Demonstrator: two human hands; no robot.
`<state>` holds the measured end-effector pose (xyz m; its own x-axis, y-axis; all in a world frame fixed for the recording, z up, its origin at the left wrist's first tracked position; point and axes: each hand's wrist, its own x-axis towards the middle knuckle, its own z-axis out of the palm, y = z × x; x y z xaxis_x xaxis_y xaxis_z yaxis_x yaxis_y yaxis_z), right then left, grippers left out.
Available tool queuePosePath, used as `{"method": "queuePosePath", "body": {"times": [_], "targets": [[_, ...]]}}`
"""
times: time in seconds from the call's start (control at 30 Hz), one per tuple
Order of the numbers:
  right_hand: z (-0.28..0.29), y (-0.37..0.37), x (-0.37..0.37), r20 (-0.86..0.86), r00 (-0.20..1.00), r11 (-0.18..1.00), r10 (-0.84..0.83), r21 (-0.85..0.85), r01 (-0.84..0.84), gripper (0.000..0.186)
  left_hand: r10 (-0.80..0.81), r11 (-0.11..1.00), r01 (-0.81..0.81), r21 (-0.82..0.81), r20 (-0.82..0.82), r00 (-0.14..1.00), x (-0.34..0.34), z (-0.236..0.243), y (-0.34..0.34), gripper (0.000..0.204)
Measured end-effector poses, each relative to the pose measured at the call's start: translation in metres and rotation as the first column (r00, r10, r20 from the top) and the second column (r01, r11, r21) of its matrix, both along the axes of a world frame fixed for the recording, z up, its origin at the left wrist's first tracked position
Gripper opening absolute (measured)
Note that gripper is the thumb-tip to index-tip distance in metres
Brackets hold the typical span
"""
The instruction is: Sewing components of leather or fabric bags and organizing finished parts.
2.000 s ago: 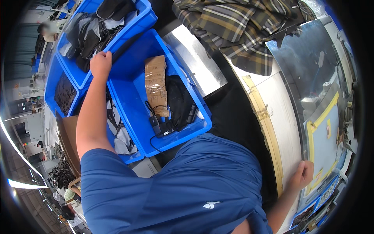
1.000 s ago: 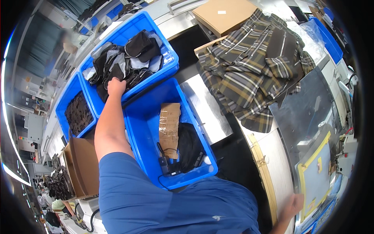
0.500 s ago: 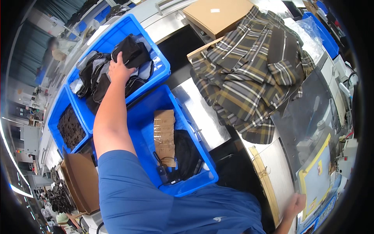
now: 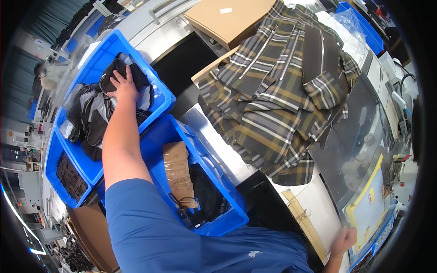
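Note:
My left hand (image 4: pixel 124 89) reaches into a blue bin (image 4: pixel 160 96) at the upper left. Its fingers are spread and lie on top of a dark folded cloth piece (image 4: pixel 108 82). Around it in the same bin are more black and grey fabric pieces (image 4: pixel 86 107), heaped loosely. At the lower right, my right hand (image 4: pixel 344 240) is curled closed beside the edge of the worktable, and I see nothing in it. A pile of plaid garment pieces (image 4: pixel 273 107) with zippers covers the table between the two hands, touched by neither.
A second blue bin (image 4: pixel 236 207) near my body holds a cardboard piece (image 4: pixel 178 170), black cloth and a cable. Further left, a blue bin of small dark scraps (image 4: pixel 70 179) adjoins an open carton (image 4: pixel 94 230). A closed cardboard box (image 4: pixel 223 20) sits beyond the plaid pile.
The dark cloth piece that was raised in the bin now lies lower, and my left fingers have spread on it. The whole view has shifted; my right hand stays in place.

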<state>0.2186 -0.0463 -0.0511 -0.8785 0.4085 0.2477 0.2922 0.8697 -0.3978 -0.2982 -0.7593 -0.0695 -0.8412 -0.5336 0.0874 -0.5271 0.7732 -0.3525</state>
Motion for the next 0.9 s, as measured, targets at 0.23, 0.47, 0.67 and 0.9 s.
{"method": "queuePosePath", "body": {"times": [0.23, 0.47, 0.67, 0.9], "targets": [[0.002, -0.003, 0.002, -0.003, 1.000, 0.999, 0.013, 0.048, -0.012, 0.032, -0.263, 0.955, 0.263, -0.136, 0.013, 0.965, -0.010, -0.024, -0.057, 0.080], [0.007, -0.011, -0.005, 0.035, 0.998, 0.995, 0.049, 0.081, -0.052, 0.031, -0.323, 0.941, 0.335, 0.044, -0.174, 0.930, -0.013, -0.001, -0.068, 0.067], [0.008, -0.008, -0.007, 0.005, 0.998, 0.995, 0.063, -0.075, -0.063, 0.030, -0.284, 0.922, 0.377, 0.091, -0.502, 0.817, 0.017, 0.060, -0.015, 0.068], [0.006, 0.002, 0.006, -0.001, 0.999, 0.989, 0.043, -0.141, -0.043, 0.023, -0.518, 0.741, 0.663, -0.108, -0.720, 0.462, 0.063, 0.160, 0.030, 0.056]]}}
